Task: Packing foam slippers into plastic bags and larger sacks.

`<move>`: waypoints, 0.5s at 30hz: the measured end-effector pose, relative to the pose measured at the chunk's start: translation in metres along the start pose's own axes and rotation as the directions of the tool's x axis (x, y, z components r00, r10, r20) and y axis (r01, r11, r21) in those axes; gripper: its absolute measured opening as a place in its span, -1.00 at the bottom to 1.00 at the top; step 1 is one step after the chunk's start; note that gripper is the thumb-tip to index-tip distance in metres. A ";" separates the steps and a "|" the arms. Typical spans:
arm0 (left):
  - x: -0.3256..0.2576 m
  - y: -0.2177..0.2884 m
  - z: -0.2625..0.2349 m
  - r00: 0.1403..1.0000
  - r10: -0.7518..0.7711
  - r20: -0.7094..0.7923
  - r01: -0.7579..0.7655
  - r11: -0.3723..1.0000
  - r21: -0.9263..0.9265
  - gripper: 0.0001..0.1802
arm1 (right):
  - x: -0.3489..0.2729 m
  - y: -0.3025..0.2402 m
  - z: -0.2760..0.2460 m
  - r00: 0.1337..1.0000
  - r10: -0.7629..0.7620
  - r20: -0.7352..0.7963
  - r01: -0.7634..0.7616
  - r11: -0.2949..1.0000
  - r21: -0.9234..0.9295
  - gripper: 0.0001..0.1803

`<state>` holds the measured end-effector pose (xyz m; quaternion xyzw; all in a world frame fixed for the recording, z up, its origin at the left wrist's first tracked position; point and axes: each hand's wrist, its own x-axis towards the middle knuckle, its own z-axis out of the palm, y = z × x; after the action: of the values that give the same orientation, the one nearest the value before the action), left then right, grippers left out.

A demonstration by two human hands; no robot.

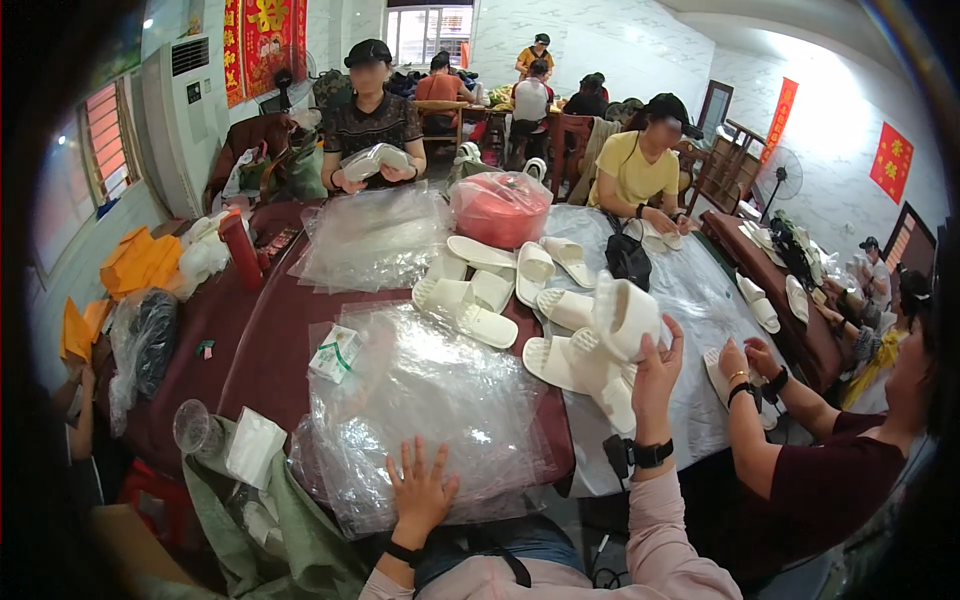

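Observation:
My left hand [421, 487] lies flat, fingers spread, on a stack of clear plastic bags [440, 390] near the front of the dark red table. My right hand [657, 375] is raised over the table's right part and grips a white slipper [625, 318] by its side. I cannot tell whether a second slipper is behind it. Below and left of the held slipper lie loose white slippers [475, 315], several of them, some upright and some overlapping. A small white and green box [336, 354] rests on the bags' left part.
A red bundle in clear plastic [501, 208] stands behind the slippers, beside another bag stack [375, 235]. At left are a red flask [240, 248], a plastic cup [197, 428] and a green sack [240, 530]. Co-workers handle slippers across the table and at my right.

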<state>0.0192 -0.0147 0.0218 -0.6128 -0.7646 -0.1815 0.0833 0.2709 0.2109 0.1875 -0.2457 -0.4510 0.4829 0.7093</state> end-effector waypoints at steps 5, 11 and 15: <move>0.003 0.003 -0.003 1.000 -0.001 0.018 0.001 1.000 0.012 -0.38 | -0.057 -0.003 0.028 0.958 0.195 0.211 -0.189 0.981 -0.049 -0.44; 0.001 0.002 -0.001 0.999 -0.029 0.022 0.030 0.999 -0.042 -0.39 | -0.103 0.011 0.019 0.768 0.564 0.304 -0.488 0.822 -0.293 -0.44; 0.002 0.004 -0.004 1.000 -0.008 -0.005 0.007 0.999 -0.037 -0.40 | -0.100 0.045 -0.008 0.731 0.624 0.276 -0.397 0.718 -0.571 -0.42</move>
<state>0.0224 -0.0132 0.0268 -0.6109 -0.7632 -0.1975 0.0732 0.2447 0.1398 0.1080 -0.4108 -0.6175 0.5813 0.3348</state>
